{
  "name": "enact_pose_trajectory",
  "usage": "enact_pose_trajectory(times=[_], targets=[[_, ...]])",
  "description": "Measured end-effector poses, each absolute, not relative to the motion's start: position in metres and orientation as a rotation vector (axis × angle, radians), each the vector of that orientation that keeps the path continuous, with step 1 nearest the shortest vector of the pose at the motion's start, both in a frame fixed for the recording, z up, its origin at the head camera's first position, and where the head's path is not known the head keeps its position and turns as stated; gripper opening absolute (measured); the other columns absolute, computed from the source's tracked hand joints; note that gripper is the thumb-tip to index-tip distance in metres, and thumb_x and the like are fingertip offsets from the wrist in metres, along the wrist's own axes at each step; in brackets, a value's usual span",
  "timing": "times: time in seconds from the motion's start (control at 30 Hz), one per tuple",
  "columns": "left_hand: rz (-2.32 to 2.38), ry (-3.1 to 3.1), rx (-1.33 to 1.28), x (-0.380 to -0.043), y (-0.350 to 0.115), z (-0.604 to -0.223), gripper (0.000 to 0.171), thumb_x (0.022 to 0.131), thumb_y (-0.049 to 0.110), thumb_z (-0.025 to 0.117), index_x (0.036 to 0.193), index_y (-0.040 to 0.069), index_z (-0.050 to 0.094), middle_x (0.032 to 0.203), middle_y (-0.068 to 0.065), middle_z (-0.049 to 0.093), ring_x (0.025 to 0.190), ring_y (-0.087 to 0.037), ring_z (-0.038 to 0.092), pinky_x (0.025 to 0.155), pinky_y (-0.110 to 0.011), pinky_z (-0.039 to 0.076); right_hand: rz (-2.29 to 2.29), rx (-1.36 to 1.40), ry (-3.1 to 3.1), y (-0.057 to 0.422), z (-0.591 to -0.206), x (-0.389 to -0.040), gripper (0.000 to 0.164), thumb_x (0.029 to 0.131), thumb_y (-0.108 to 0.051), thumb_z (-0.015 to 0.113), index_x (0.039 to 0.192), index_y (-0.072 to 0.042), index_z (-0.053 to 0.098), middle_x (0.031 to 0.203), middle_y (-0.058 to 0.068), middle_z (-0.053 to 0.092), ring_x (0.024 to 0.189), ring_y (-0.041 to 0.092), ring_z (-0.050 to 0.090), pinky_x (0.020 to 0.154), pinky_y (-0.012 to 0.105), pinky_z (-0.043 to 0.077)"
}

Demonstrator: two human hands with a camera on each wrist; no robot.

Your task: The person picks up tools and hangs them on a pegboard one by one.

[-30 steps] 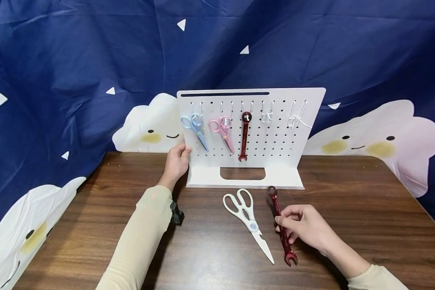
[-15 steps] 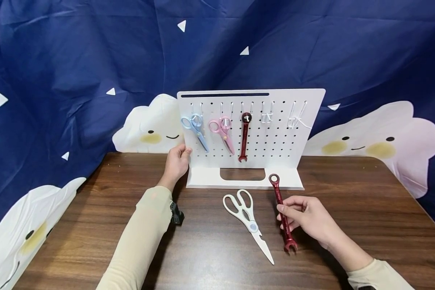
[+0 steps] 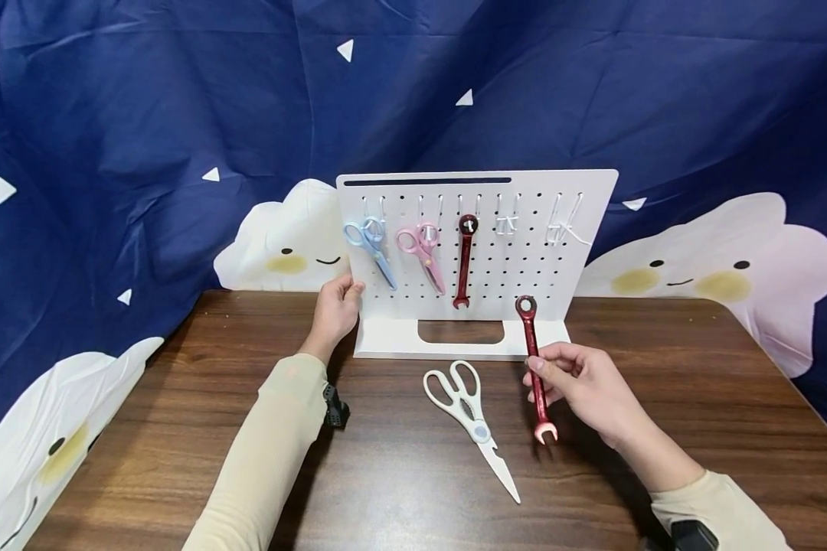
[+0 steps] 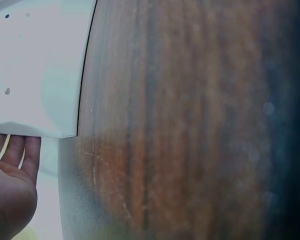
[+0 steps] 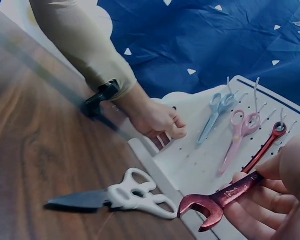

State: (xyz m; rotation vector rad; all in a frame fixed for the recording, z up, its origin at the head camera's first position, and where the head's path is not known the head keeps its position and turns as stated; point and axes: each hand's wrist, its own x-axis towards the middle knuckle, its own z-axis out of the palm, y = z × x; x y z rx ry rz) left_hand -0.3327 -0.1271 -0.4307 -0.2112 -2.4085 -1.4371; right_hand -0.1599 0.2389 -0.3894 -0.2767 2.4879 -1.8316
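Note:
My right hand (image 3: 589,386) pinches a red combination wrench (image 3: 532,344) by its shaft, ring end up and open end down, lifted off the table in front of the white pegboard (image 3: 524,275). In the right wrist view the open end of the held wrench (image 5: 205,207) shows close up. My left hand (image 3: 338,308) grips the pegboard's left edge, thumb in front and fingers behind it. On hooks hang blue scissors (image 3: 375,249), pink scissors (image 3: 423,252) and a second red wrench (image 3: 465,260). White-handled kitchen scissors (image 3: 475,428) lie on the table below the board.
Two white wire hooks (image 3: 507,222) at the board's right hold nothing; the far right one has a tilted wire. The wooden table (image 3: 386,474) extends around the board. A blue cloth (image 3: 524,92) with clouds hangs behind.
My right hand has raised the wrench from near the table and moved it toward the board, its ring end now before the board's lower right. The left hand stays put.

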Motion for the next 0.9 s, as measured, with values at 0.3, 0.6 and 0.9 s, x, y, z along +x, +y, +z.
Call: enact_pose_trajectory(times=[0.3,0.6,0.9], targets=[[-1.442,-2.419,-0.206,-0.333,-0.127,-0.43,0.031,0.109,0.01,0.062,0.084,-0.008,0.061,0.062,0.004,0.039,0.066,-0.015,0.041,0.061,-0.026,0.033,-1.914,-0.304,2.558,0.229,-0.373,-0.17,0.022,0.108,-0.012,0.066,0.111,0.01,0.068,0.082,-0.009,0.078,0.068,0.013,0.076,0.067,0.033,0.064],[-1.435,-2.414,-0.216,-0.334,-0.126,-0.432,0.032,0.109,0.01,0.063,0.081,-0.006,0.06,0.064,0.003,0.04,0.068,-0.016,0.042,0.063,-0.027,0.033,-1.981,-0.277,2.657,0.218,-0.357,-0.185,0.025,0.107,-0.013,0.068,0.115,0.01,0.071,0.082,-0.016,0.077,0.075,0.003,0.074,0.073,0.024,0.063],[-1.432,-2.406,-0.209,-0.334,-0.126,-0.432,0.031,0.108,0.01,0.064,0.081,-0.005,0.06,0.065,0.002,0.041,0.069,-0.017,0.042,0.063,-0.027,0.033,-2.058,-0.263,2.591,0.211,-0.346,-0.201,0.021,0.108,-0.018,0.068,0.112,0.001,0.073,0.083,-0.016,0.077,0.076,0.005,0.076,0.076,0.024,0.063]])
